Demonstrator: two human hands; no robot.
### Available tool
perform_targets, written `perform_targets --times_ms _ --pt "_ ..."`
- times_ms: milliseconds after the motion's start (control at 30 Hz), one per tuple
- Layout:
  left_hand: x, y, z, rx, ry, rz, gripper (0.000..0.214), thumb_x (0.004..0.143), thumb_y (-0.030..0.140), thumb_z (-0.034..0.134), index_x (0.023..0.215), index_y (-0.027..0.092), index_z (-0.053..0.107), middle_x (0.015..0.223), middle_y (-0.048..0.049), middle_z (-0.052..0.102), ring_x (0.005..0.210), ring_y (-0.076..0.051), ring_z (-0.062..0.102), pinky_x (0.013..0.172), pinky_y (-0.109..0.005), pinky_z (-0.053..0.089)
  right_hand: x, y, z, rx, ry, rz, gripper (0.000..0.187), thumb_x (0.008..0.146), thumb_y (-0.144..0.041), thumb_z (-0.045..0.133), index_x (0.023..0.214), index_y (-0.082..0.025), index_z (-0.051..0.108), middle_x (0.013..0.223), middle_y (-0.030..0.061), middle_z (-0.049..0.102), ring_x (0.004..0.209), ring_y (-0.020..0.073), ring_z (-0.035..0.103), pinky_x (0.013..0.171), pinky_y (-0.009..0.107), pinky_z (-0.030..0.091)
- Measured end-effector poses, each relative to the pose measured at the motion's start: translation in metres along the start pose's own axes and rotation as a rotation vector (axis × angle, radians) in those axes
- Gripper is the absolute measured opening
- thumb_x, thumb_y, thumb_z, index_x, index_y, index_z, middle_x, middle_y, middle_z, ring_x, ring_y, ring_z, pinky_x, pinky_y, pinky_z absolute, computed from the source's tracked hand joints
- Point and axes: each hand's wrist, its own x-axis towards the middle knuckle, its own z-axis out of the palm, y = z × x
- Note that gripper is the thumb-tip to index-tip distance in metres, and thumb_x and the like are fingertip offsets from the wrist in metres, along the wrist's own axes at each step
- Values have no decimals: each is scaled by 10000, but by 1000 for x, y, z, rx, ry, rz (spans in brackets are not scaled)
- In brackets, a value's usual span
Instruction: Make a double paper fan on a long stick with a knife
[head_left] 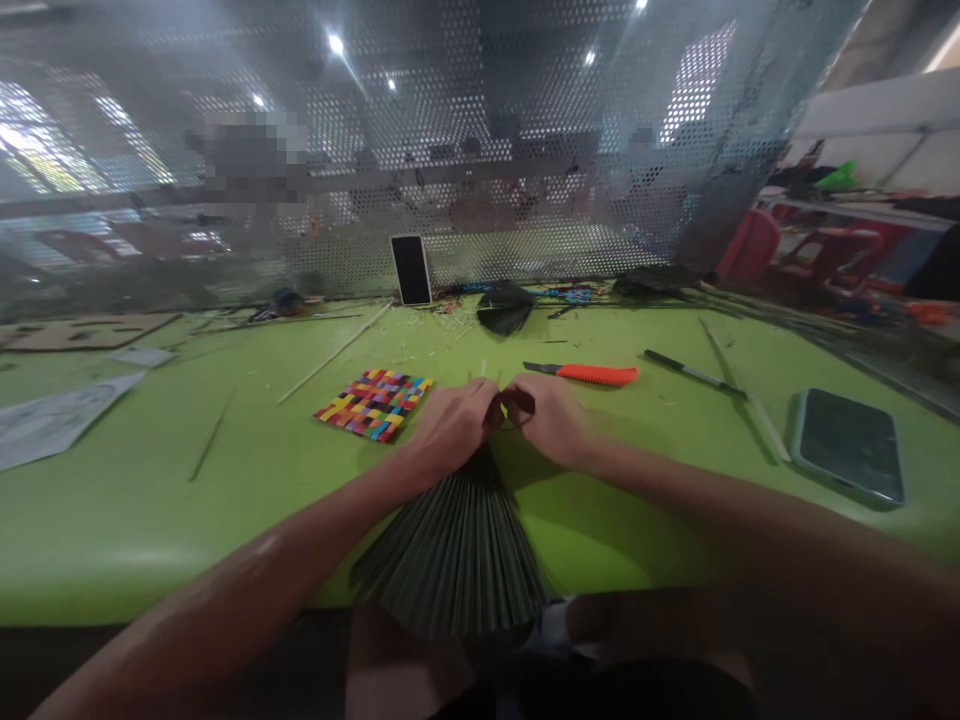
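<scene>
A dark green pleated fan (457, 555) lies with its narrow end pointing away from me and its wide end hanging over the table's front edge. Just beyond that narrow end, my left hand (457, 425) and my right hand (551, 415) meet, fingertips pinched close together. What they pinch is hidden by the fingers; I cannot tell whether it is part of the fan. Left of my left hand is a colourful woven square (375, 403). An orange-handled utility knife (596, 374) lies just past my right hand, blade to the left.
On the green table (637, 530), a phone (847, 445) and a dark pen-like stick (694, 373) lie at right. Another phone (411, 270) leans upright against the perforated metal screen (480, 150). A dark fan-shaped piece (506, 308) and scraps lie there. Paper (60, 410) is at left.
</scene>
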Motion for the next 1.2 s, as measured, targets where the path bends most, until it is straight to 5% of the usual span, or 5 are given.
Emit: perform_targets --times_ms 433,767,1067,1200 --pt "5 -1 1 64 58 -34 160 975 219 466 988 174 619 947 -79 694 828 -220 659 631 -310 377 4 -1 -3 5 25 25 144 811 -85 549 692 -159 584 674 8 605 622 110 468 607 255 311" --pt "3 2 -6 -129 93 -32 450 895 196 543 1341 187 486 1182 -82 659 784 -185 659 672 -303 463 19 17 -24 25 72 157 102 817 -126 585 825 -134 686 740 48 692 665 141 585 643 261 402" --pt "10 -19 -4 -377 189 113 150 918 184 511 962 166 654 853 -29 667 698 -125 591 674 -246 441 29 17 -50 78 70 130 100 823 -191 584 821 -142 672 663 25 648 585 123 530 587 265 393" --pt "11 -27 -11 -440 116 61 199 930 209 506 1003 157 683 795 -30 705 674 -129 608 651 -240 434 -15 3 -83 74 83 49 146 860 -286 585 894 -190 689 740 42 687 628 155 597 602 290 452"
